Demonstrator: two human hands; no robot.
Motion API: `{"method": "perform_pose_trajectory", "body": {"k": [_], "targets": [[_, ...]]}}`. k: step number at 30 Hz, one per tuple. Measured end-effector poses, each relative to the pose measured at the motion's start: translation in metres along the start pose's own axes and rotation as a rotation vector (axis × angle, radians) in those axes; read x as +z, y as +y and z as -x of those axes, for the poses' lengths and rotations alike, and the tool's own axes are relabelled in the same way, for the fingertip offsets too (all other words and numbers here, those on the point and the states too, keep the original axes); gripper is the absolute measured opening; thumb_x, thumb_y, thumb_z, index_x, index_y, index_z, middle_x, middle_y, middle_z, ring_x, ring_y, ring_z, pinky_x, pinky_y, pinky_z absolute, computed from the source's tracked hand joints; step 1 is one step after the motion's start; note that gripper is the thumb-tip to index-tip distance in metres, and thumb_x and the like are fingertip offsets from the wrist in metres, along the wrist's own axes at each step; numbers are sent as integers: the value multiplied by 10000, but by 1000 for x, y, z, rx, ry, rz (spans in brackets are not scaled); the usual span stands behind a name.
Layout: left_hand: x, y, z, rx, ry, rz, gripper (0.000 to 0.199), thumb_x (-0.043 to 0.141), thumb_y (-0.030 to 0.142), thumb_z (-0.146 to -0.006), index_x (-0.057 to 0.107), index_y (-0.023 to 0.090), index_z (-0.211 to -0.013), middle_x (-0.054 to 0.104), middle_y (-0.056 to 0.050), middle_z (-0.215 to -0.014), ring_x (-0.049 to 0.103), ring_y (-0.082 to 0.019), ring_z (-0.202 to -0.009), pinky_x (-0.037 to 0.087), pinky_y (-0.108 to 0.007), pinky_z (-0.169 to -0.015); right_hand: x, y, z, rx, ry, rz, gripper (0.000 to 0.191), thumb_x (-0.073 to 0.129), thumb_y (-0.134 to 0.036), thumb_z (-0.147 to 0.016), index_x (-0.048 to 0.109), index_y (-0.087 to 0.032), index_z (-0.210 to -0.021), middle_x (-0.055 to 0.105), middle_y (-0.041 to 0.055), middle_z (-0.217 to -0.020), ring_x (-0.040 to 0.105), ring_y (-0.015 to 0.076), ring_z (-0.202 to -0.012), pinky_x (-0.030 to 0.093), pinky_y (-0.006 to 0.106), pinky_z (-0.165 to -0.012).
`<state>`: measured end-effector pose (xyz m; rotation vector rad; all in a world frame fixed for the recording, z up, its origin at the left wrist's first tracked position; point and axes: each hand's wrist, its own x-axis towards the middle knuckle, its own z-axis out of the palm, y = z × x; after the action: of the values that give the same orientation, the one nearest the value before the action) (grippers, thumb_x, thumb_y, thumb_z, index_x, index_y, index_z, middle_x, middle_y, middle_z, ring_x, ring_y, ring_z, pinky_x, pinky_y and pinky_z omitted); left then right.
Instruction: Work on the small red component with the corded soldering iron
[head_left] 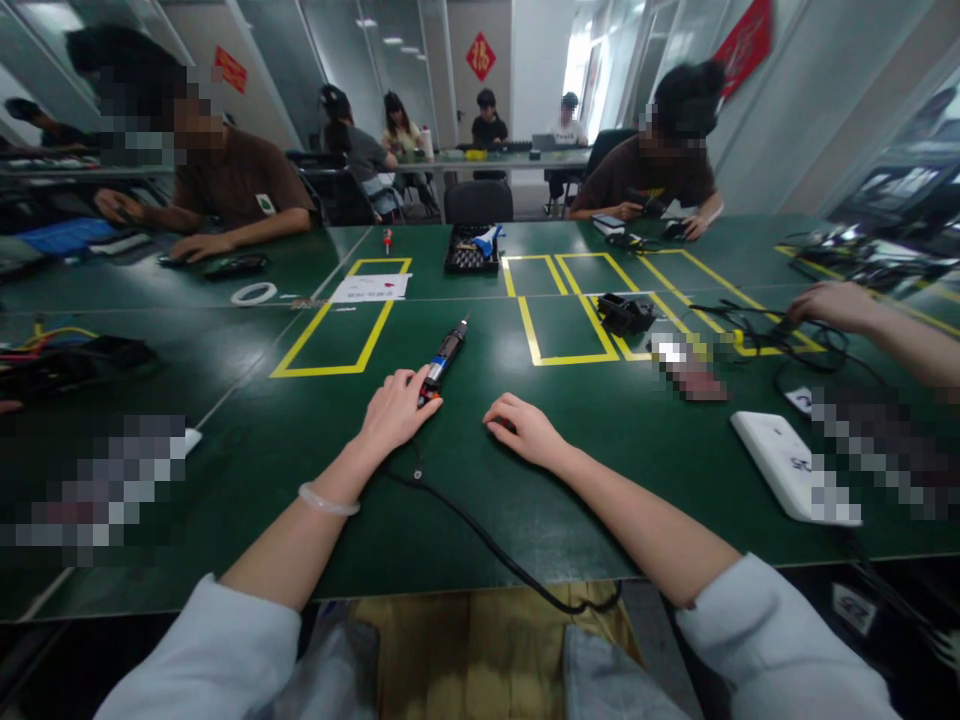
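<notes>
On the green table, my left hand (399, 405) lies over the rear end of an electric screwdriver (447, 354), its fingers wrapped round the handle. The tool's thin tip points up and away to the right. A black cord (480, 530) runs from near my left hand down past the table's front edge. My right hand (519, 428) rests on the table to the right, fingers curled together; a small orange-red bit shows under them, too hidden to name.
A black tray of parts (471, 250), white paper (370, 288), tape roll (253, 294) and black device (626, 314) lie beyond my hands. A white power bank (787, 465) and tangled cables (757, 330) are right. Other people sit around; another person's hand (832, 305) touches the cables.
</notes>
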<state>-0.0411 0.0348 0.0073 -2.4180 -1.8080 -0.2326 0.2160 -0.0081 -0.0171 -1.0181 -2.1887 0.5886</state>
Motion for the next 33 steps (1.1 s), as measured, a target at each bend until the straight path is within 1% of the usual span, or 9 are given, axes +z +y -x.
{"method": "perform_pose_trajectory", "body": {"k": [5,9,12,15,19,23,27,30,33], "targets": [[2,-56,-8,-202,-26,-30,648,390,582,-901,397,214,-1435,488,-160,-1276,494,-339,-1139,444,-422,-892,0,0,0,6,-15,-5,107,545,-197,-904,646,-194,-938,584,28,-971,566,120,-809,435,237,-759],[0,-98,-7,-373,-5,-39,644,410,583,-886,445,194,-1399,493,-205,-1258,498,-377,-1126,436,-464,-866,0,0,0,8,-14,-6,111,542,-192,-901,646,-193,-941,586,29,-970,563,122,-800,432,237,-739],[-4,-123,-4,-486,12,-22,636,442,584,-875,478,171,-1357,490,-234,-1258,483,-397,-1130,419,-480,-853,0,-1,0,7,-13,-5,111,542,-192,-902,647,-194,-939,590,30,-972,567,127,-808,435,242,-748],[-7,-140,1,-605,24,-19,637,478,572,-868,467,147,-1342,478,-226,-1276,450,-392,-1144,391,-500,-880,0,-1,0,6,-16,-5,109,544,-193,-902,648,-195,-937,592,30,-968,569,129,-813,441,246,-761],[-8,-151,9,-692,78,-41,557,507,510,-882,484,119,-1279,475,-184,-1262,423,-352,-1122,355,-515,-924,0,-2,0,4,-16,-5,110,545,-191,-901,648,-194,-937,590,30,-964,566,127,-802,441,244,-752],[-8,-148,14,-674,188,-45,447,555,413,-882,490,110,-1204,486,-150,-1200,435,-311,-1078,362,-494,-923,0,-4,-1,4,-20,-9,111,540,-184,-901,647,-188,-929,590,30,-958,565,123,-792,439,241,-739],[-11,-144,14,-668,187,-45,417,605,387,-840,532,81,-1113,506,-150,-1140,463,-294,-1030,397,-450,-877,0,-5,-1,5,-24,-10,109,540,-183,-900,645,-184,-931,589,31,-960,567,122,-793,438,238,-730],[-13,-142,12,-697,195,-76,348,549,359,-862,584,69,-1049,552,-159,-1094,499,-288,-993,408,-425,-847,0,-4,-1,-4,-25,-11,110,538,-183,-901,644,-185,-928,589,32,-958,567,123,-794,439,239,-731],[-14,-133,9,-654,280,-50,343,449,342,-909,609,89,-1077,603,-153,-1078,546,-276,-965,420,-396,-829,1,-4,-1,-5,-27,-19,109,539,-176,-898,644,-188,-922,589,32,-950,568,124,-798,441,238,-729]]}}
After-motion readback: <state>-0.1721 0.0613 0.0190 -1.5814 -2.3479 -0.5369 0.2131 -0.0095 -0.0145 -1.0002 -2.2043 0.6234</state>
